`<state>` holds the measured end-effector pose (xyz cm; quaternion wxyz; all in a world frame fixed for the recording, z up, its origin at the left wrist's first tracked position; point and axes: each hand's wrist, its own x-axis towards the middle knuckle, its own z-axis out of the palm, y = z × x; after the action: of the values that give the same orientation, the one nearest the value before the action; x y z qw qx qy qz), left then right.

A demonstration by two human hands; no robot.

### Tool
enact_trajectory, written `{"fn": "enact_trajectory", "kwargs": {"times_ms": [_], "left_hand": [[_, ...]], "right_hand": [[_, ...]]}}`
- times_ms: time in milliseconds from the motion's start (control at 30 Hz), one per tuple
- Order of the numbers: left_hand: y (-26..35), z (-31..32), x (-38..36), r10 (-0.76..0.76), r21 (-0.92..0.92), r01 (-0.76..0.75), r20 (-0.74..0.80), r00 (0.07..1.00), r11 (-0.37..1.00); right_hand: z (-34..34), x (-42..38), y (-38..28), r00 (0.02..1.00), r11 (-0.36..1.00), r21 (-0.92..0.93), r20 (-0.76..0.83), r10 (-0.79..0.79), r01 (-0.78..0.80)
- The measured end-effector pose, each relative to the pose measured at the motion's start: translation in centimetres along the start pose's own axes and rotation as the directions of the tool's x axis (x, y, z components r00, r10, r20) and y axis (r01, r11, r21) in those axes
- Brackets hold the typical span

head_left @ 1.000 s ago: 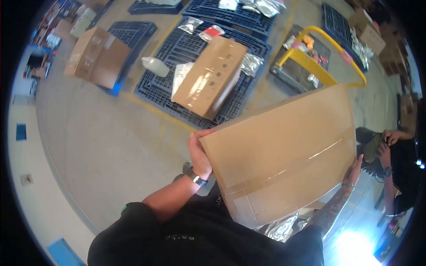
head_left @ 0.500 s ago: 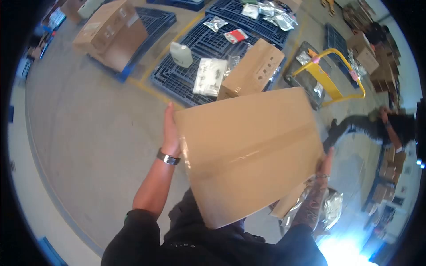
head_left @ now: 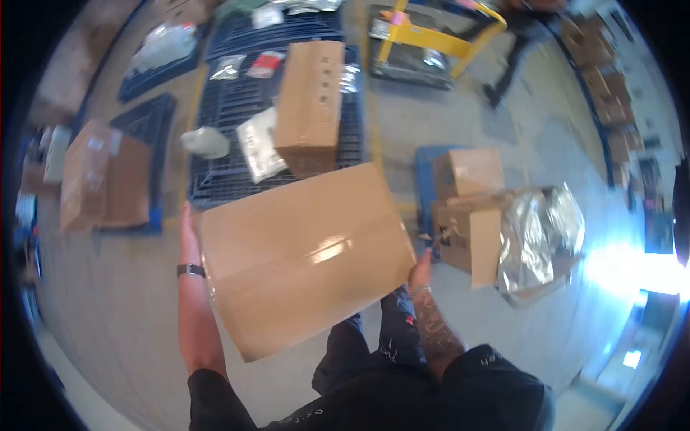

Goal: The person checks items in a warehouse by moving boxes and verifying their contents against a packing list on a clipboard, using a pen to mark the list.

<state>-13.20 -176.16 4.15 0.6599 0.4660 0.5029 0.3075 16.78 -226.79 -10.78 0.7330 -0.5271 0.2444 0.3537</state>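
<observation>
Holding a large taped carton (head_left: 309, 269) between left grip (head_left: 190, 241) and right grip (head_left: 420, 271), out in front above the floor (head_left: 154, 294).
Probably stiff-walled, slippery along the glossy tape (head_left: 330, 249) (heavy or light, impossible to tell); best taken at opposite ends, pressing inward evenly.

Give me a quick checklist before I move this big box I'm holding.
1. Left grip on the held box: ok, against its side.
2. Right grip on it: ok, at the opposite side.
3. Facing side closed: ok, no open flap shows.
4. Underside sound: cannot tell, hidden.
5. Pallet ahead free of goods: not ok, another box, a jug and a packet are on it.
6. Right side uncluttered: not ok, an open box and silver bags are there.
</observation>
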Motion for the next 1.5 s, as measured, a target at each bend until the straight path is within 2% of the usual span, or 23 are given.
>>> {"fn": "enact_trajectory", "kwargs": {"times_ms": [67, 133, 167, 200, 267, 300, 333, 400, 433, 500, 567, 700, 800, 867, 933, 1033, 1100, 1167, 1233, 1300, 1367, 1433, 1500], "left_hand": [[1.1, 2.5, -0.3, -0.3, 0.03, 0.299, 0.024, 0.954, 0.954], [-1.3, 2.7, 1.9, 0.069, -0.066, -0.088, -0.25, 0.966, 0.994], [-1.5, 3.2, 1.1, 0.071, -0.058, -0.086, -0.221, 0.973, 0.995], [-1.6, 4.4, -0.5, 0.061, 0.013, -0.06, -0.135, 0.989, 0.998], [-2.8, 6.3, -4.5, -0.021, 0.138, 0.016, 0.032, 0.999, 0.99], [-4.1, 7.4, -6.7, -0.095, 0.192, 0.071, 0.12, 0.988, 0.979], [-5.9, 7.8, -8.7, -0.175, 0.205, 0.135, 0.193, 0.966, 0.969], [-8.6, 8.9, -13.1, -0.283, 0.255, 0.213, 0.285, 0.916, 0.943], [-9.6, 9.5, -15.3, -0.312, 0.278, 0.23, 0.302, 0.901, 0.933], [-13.0, 8.8, -17.5, -0.315, 0.308, 0.218, 0.315, 0.895, 0.926], [-17.1, 6.6, -18.7, -0.369, 0.557, 0.17, 0.266, 0.891, 0.813], [-15.4, 8.6, -24.4, -0.374, 0.538, 0.226, 0.182, 0.91, 0.812], [-15.5, 10.5, -24.5, -0.434, 0.587, 0.284, 0.131, 0.891, 0.759], [-16.0, 13.7, -23.1, -0.362, 0.601, 0.173, 0.208, 0.909, 0.78], [-16.3, 18.5, -21.1, -0.36, 0.578, 0.164, 0.243, 0.901, 0.8], [-16.6, 28.1, -17.3, -0.436, 0.64, 0.087, 0.412, 0.8, 0.764], [-16.9, 35.4, -15.0, -0.462, 0.635, 0.086, 0.455, 0.761, 0.768], [-17.8, 42.8, -12.2, -0.505, 0.637, 0.106, 0.488, 0.712, 0.764], [-19.0, 50.1, -9.4, -0.624, 0.651, 0.246, 0.446, 0.641, 0.718], [-23.0, 55.8, -6.9, -0.655, 0.658, 0.249, 0.49, 0.576, 0.711], [-30.8, 59.4, -4.6, -0.541, 0.57, 0.159, 0.601, 0.588, 0.806], [-36.8, 63.3, -2.6, -0.62, 0.647, 0.179, 0.559, 0.55, 0.741], [-39.6, 69.1, -1.8, -0.637, 0.674, 0.187, 0.517, 0.572, 0.715]], "right_hand": [[-1.6, -2.7, 3.2, 0.984, 0.986, -0.11, -0.138, 0.11, -0.126], [-0.6, -3.5, 4.3, 0.955, 0.88, -0.47, -0.285, -0.082, -0.065], [-0.3, -3.8, 5.8, 0.927, 0.704, -0.71, -0.277, -0.254, -0.019], [0.2, -4.2, 6.2, 0.922, 0.719, -0.695, -0.287, -0.26, -0.014], [0.8, -4.7, 6.2, 0.948, 0.554, -0.813, -0.009, -0.318, 0.178], [2.6, -7.2, 3.6, 0.984, 0.58, -0.812, -0.044, -0.172, 0.066], [4.0, -9.3, 1.2, 0.982, 0.586, -0.807, -0.045, -0.182, 0.071], [5.2, -12.7, -2.3, 0.935, 0.4, -0.875, 0.144, -0.326, 0.274], [5.1, -13.2, -3.8, 0.935, 0.401, -0.873, 0.149, -0.321, 0.277], [4.0, -13.9, -5.9, 0.964, 0.398, -0.883, 0.183, -0.195, 0.248], [2.5, -12.8, -7.0, 0.958, 0.348, -0.898, 0.21, -0.197, 0.269], [3.4, -9.2, -8.3, 0.955, 0.242, -0.927, 0.259, -0.141, 0.287], [7.6, -3.8, -9.9, 0.935, 0.385, -0.853, 0.318, -0.156, 0.354], [11.2, 1.4, -12.2, 0.902, 0.449, -0.783, 0.356, -0.244, 0.431], [14.2, 7.4, -16.0, 0.899, 0.471, -0.77, 0.318, -0.302, 0.43], [15.4, 17.9, -23.7, 0.915, 0.538, -0.751, 0.229, -0.331, 0.383], [13.5, 27.3, -27.0, 0.835, 0.367, -0.868, 0.094, -0.543, 0.336], [9.8, 34.7, -30.4, 0.84, 0.426, -0.882, -0.068, -0.539, 0.202], [4.8, 40.2, -33.8, 0.856, 0.433, -0.9, -0.193, -0.48, 0.04], [-1.5, 45.2, -36.4, 0.858, 0.375, -0.925, -0.236, -0.456, -0.056], [-7.2, 46.9, -38.9, 0.819, 0.273, -0.954, -0.252, -0.516, -0.122], [-13.1, 49.5, -40.9, 0.812, 0.178, -0.951, -0.31, -0.495, -0.254], [-22.2, 55.6, -40.1, 0.726, 0.035, -0.919, -0.333, -0.601, -0.392]]}}
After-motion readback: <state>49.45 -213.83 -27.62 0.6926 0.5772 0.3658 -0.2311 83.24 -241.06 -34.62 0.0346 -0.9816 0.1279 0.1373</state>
